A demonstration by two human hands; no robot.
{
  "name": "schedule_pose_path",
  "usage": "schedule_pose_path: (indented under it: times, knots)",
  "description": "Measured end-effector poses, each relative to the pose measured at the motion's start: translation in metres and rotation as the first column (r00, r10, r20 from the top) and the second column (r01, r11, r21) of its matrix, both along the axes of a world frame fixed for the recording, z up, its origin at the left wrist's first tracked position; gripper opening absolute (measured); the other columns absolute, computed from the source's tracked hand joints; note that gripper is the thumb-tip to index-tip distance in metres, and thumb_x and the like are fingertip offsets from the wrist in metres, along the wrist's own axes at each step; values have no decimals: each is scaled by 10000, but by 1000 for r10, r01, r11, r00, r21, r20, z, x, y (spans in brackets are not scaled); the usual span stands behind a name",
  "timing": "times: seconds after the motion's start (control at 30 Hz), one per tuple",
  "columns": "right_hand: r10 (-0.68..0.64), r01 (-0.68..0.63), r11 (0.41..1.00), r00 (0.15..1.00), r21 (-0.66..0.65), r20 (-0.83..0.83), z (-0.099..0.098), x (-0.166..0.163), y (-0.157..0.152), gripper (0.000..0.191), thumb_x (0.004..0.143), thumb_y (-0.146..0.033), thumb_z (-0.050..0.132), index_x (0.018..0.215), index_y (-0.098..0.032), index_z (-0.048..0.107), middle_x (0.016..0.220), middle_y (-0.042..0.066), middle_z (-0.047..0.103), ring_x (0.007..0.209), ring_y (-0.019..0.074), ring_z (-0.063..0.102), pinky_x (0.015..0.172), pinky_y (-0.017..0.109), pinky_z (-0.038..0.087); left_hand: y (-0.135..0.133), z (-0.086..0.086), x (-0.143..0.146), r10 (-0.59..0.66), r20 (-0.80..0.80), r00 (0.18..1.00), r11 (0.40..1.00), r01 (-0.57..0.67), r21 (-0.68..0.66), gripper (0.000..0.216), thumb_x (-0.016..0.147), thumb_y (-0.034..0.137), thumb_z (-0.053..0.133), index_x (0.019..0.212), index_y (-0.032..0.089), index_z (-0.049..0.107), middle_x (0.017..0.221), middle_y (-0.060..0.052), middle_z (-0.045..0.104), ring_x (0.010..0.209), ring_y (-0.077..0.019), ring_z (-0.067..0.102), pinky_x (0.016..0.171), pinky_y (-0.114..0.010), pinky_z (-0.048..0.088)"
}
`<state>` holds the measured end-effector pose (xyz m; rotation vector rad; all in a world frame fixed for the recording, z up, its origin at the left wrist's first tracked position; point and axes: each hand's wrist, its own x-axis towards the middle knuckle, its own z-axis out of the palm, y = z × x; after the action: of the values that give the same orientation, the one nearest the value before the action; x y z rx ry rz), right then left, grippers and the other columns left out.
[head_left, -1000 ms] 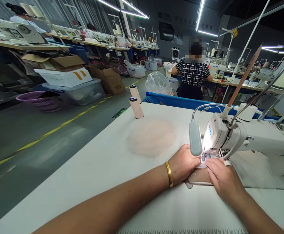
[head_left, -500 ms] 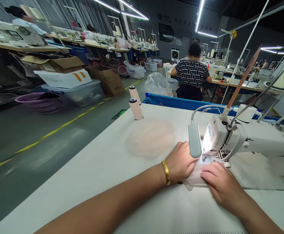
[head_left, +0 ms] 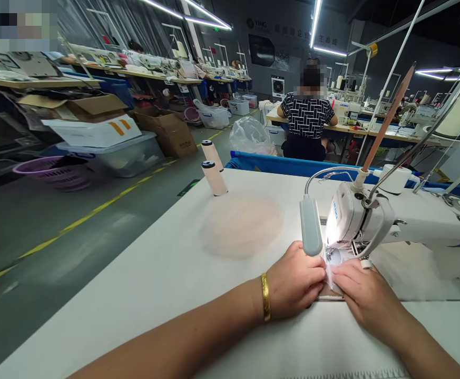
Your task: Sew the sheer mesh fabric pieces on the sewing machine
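A strip of sheer whitish fabric lies just in front of the needle area of a white sewing machine. My left hand, with a gold bangle at the wrist, is closed on the fabric's left edge, fingers curled. From the other side my right hand presses its fingertips on the same fabric, close to the presser foot. A grey lamp on a bendy neck lights the spot and hangs just above my left fingers. The part of the fabric under the hands is hidden.
A round sheer peach piece lies flat on the white table. Two pale thread cones stand at its far left edge. Blue cloth hangs behind. A person sits ahead; boxes line the aisle.
My left hand has come down slightly and its fingers have curled at the fabric. The fabric has narrowed between the hands, and my right hand has shifted slightly. The view has turned a little.
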<state>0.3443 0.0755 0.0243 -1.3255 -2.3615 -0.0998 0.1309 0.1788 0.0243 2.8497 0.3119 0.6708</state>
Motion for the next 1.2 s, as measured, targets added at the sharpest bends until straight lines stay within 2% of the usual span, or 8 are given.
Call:
schedule_pose_path:
  times: [0.17,0.37,0.73,0.83,1.0,1.1,1.2]
  knots:
    - [-27,27,999,1000,35,-8,-3,5,-3,348,916,-2,452,1111,-199,662,992,75,724,960,254,635,711,337,410,-4,-4,-2,-26,30,999,1000,25,6,172,929,155,550,947,213,711,985,-53,730,920,-223,646,861,-394,489]
    - [-34,33,999,999,38,7,-4,4,-2,400,887,20,452,1150,-203,654,1021,68,729,938,249,636,686,329,386,-4,-7,-2,-12,77,997,1000,11,14,174,936,146,540,929,201,705,988,-33,742,904,-219,644,857,-395,482]
    - [-113,111,992,993,68,36,-11,6,5,458,821,46,438,1108,-184,710,1137,97,740,989,261,647,747,346,486,-2,-8,1,57,29,998,995,-60,85,174,941,139,550,948,216,705,940,-61,726,904,-229,660,881,-407,478]
    - [-155,151,987,986,64,64,-13,7,6,465,816,23,457,1131,-193,723,1171,95,744,1006,267,652,745,347,504,0,-9,2,76,28,997,994,-78,80,188,948,140,541,944,215,712,928,-60,726,902,-227,656,899,-414,475]
    - [-223,221,975,971,38,81,-20,9,7,508,859,6,426,1252,-167,697,1281,103,726,1055,285,652,845,414,541,4,-7,4,108,26,994,992,-109,55,212,952,138,523,957,216,720,938,-66,724,926,-235,643,918,-426,466]
    - [-210,208,977,976,38,62,-19,8,7,518,866,5,425,1267,-181,696,1314,101,711,1098,290,642,873,430,548,7,-7,6,114,26,993,992,-115,43,215,954,143,516,959,214,719,939,-73,723,945,-244,636,923,-430,462]
    - [-160,158,987,986,39,41,-16,6,7,496,854,13,432,1195,-202,722,1242,95,729,1112,281,637,857,401,551,8,-10,7,115,29,993,993,-116,38,214,950,151,519,977,214,722,946,-82,722,952,-251,632,941,-442,462]
